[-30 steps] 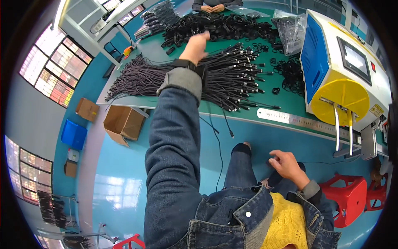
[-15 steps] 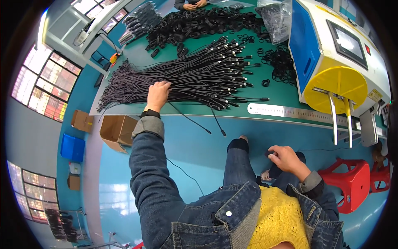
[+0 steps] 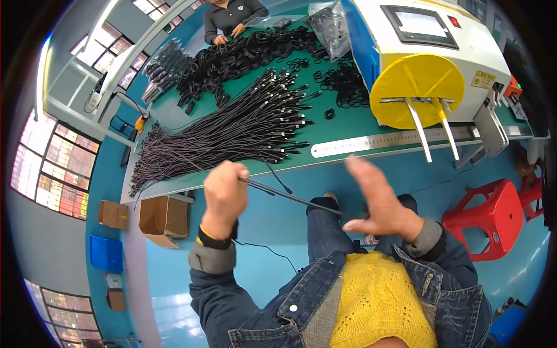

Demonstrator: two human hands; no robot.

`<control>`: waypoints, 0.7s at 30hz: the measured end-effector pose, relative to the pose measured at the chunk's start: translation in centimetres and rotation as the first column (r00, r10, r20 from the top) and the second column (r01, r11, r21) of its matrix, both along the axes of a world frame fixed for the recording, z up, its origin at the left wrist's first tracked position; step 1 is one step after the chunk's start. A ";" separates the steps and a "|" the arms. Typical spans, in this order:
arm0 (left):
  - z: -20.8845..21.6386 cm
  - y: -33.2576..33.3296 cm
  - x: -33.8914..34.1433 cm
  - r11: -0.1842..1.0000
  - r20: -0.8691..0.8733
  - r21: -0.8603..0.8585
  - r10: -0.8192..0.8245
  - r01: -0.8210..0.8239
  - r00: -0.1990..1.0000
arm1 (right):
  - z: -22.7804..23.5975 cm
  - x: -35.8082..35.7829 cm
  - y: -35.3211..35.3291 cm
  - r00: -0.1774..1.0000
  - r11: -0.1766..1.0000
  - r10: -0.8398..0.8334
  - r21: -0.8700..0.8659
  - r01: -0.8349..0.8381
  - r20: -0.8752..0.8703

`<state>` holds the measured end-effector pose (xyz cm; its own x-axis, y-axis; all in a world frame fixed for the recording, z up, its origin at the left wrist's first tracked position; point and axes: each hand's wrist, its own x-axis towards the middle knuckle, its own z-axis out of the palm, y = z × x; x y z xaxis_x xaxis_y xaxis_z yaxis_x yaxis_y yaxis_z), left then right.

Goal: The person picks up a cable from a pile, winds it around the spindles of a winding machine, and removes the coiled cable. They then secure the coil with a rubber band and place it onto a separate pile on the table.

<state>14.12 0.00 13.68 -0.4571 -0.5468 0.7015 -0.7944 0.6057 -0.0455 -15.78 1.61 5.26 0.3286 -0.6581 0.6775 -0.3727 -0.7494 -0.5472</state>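
Observation:
My left hand (image 3: 225, 194) is closed around a black cable (image 3: 290, 198), in front of the table's near edge. Doubled near my fist, the cable stretches right toward my right hand (image 3: 380, 203). That hand is raised with fingers extended and thumb apart, a little smeared by motion. The cable's end is close to its thumb; whether they touch I cannot tell. Beyond my left hand a thick bundle of black cables (image 3: 214, 136) lies on the green table (image 3: 299, 130), connector ends to the right. One loose cable end (image 3: 281, 180) hangs over the edge.
A steel ruler (image 3: 371, 142) lies along the near edge. At right stands a white machine (image 3: 481, 55) with a yellow disc (image 3: 415, 81) and two protruding prongs. Coiled cables (image 3: 243, 55) pile up before a co-worker (image 3: 232, 20). A red stool (image 3: 493, 217) and a cardboard box (image 3: 163, 220) stand on the floor.
My left hand has come off the bundle toward me with a cable in it. The right hand has risen and its fingers have straightened. My view has shifted, showing more of the co-worker.

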 end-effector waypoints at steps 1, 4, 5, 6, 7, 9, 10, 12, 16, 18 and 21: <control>-0.5 0.9 -1.8 1.000 -0.004 0.021 0.011 -0.011 1.000 | -0.3 0.0 0.3 0.970 0.961 0.238 0.133 -0.242 0.043; -1.4 5.0 -5.2 0.977 -0.025 0.076 -0.199 0.200 0.980 | -0.9 -1.8 0.7 0.914 0.823 0.393 0.405 -0.400 0.103; -1.3 6.6 -7.2 0.890 -0.121 0.191 -0.397 0.414 0.910 | -0.9 -3.0 1.1 0.936 0.766 0.346 0.554 -0.325 0.070; -2.1 8.1 -9.1 0.721 -0.242 0.407 -0.507 0.561 0.827 | -0.4 -4.7 1.4 0.949 0.780 0.312 0.560 -0.279 0.038; -2.1 8.9 -10.6 0.538 -0.318 0.642 -0.461 0.546 0.829 | 0.2 -6.2 1.3 0.953 0.790 0.302 0.557 -0.255 0.009; -2.5 9.1 -12.9 0.289 -0.390 0.805 -0.402 0.519 0.829 | 0.7 -8.8 2.6 0.968 0.813 0.251 0.547 -0.200 -0.020; -2.6 8.2 -13.7 0.134 -0.456 0.847 -0.315 0.515 0.832 | 0.5 -9.5 2.7 0.969 0.812 0.247 0.550 -0.194 -0.023; -2.7 6.8 -15.2 -0.044 -0.510 0.856 -0.233 0.514 0.828 | 0.1 -11.2 2.9 0.965 0.826 0.156 0.563 -0.010 -0.211; -0.9 4.3 -18.7 -0.047 -0.706 0.709 -0.045 0.704 0.707 | 2.2 -13.4 3.2 0.946 0.783 0.083 0.607 0.133 -0.315; -0.3 2.4 -20.1 0.256 -0.737 0.649 -0.024 0.717 0.675 | 3.5 -13.5 3.8 0.968 0.845 -0.202 0.474 0.248 -0.146; -0.3 0.3 -20.9 0.503 -0.731 0.577 -0.033 0.643 0.682 | 4.5 -14.4 4.2 0.908 0.907 -0.417 -0.081 0.413 -0.040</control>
<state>-6.78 0.31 13.42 -0.4186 -0.8658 0.2742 -0.1678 0.3705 0.9136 -30.20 5.77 9.72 0.0738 -0.6952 0.7150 -0.6866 -0.5554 -0.4691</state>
